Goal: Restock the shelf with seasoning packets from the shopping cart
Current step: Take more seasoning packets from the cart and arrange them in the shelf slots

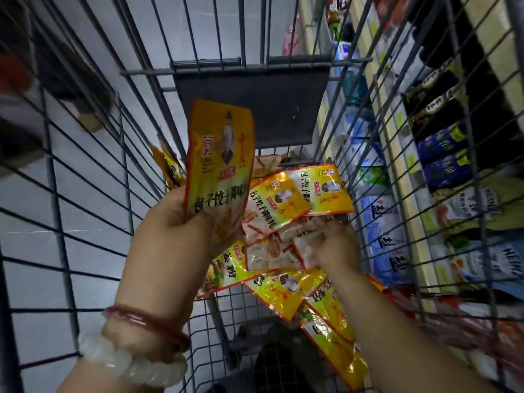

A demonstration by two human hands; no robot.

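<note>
The left hand point(181, 222) grips one yellow packet point(219, 163) upright over the cart point(85, 194). The right hand point(334, 248), blurred, curls onto the loose packets point(286, 199) on the cart floor. Many remain; restocking the shelf point(419, 177) looks barely begun.

The light is dim and cool, with no clear source in view. Glare glints off the glossy yellow packets point(279, 290) in the cart. The right hand point(334, 248) is smeared by motion blur. Wide-angle distortion bows the cart wires point(56, 194) outward; the edges look soft and dark.
</note>
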